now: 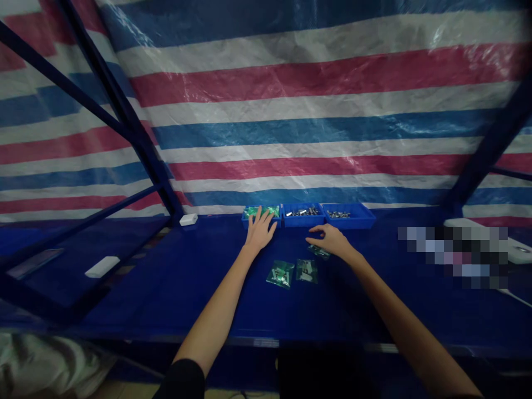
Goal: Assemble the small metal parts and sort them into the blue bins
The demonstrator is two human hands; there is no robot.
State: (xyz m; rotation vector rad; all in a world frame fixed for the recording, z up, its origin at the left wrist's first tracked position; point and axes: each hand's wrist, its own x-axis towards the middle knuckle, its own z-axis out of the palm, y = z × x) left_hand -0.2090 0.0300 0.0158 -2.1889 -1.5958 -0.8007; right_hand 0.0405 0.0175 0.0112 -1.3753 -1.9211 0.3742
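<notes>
My left hand (260,230) reaches over the front edge of the left blue bin, which holds green bags (268,211); its fingers are spread and hold nothing. Over a small green bag (319,251) on the table is my right hand (330,239), thumb and fingers apart, with nothing visible between them. Two more green bags with small parts inside, one on the left (281,274) and one on the right (306,270), lie nearer to me. Metal parts fill the middle blue bin (303,221) and lie in the right blue bin (353,223).
The blue table (166,299) backs onto a striped sheet (291,133). A small white box (188,220) sits at the back left, another white object (102,266) further left. At the right are a white device (515,249) with a cable and a blurred patch. Blue frame posts flank both sides.
</notes>
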